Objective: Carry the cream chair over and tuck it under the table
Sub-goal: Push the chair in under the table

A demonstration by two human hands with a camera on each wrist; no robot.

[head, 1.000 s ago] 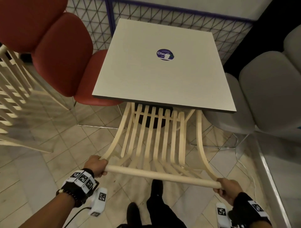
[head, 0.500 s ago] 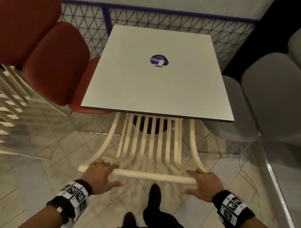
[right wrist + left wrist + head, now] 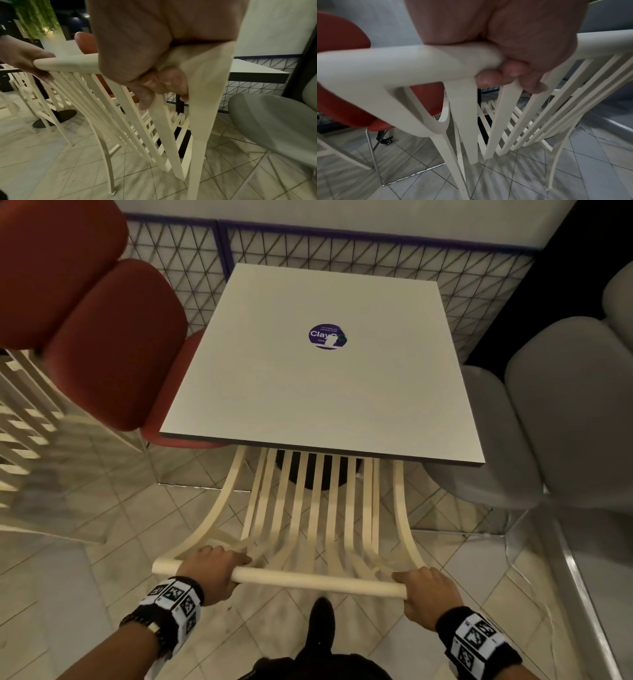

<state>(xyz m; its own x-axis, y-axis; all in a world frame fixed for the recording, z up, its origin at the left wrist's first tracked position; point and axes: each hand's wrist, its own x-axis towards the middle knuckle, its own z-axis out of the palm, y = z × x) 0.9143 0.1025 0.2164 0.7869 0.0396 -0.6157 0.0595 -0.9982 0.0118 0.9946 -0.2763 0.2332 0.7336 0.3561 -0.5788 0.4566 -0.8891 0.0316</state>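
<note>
The cream slatted chair (image 3: 318, 508) stands in front of me with its seat hidden under the square grey-white table (image 3: 308, 392). Only its curved back slats and top rail (image 3: 308, 578) show. My left hand (image 3: 212, 568) grips the rail near its left end, fingers curled over it (image 3: 508, 70). My right hand (image 3: 424, 587) grips the rail's right end the same way, fingertips (image 3: 161, 86) wrapped behind the rail. The chair's rear legs (image 3: 111, 173) are at the tiled floor.
A red padded chair (image 3: 113, 347) sits at the table's left side, a grey padded chair (image 3: 534, 433) at its right. Another cream slatted chair (image 3: 20, 433) is at far left. A wire-mesh partition (image 3: 342, 258) runs behind the table. My dark shoe (image 3: 322, 625) is below the rail.
The chair has slid further under the table. Half a second ago my hands lay flat on the rail with straight fingers; now both grip it again.
</note>
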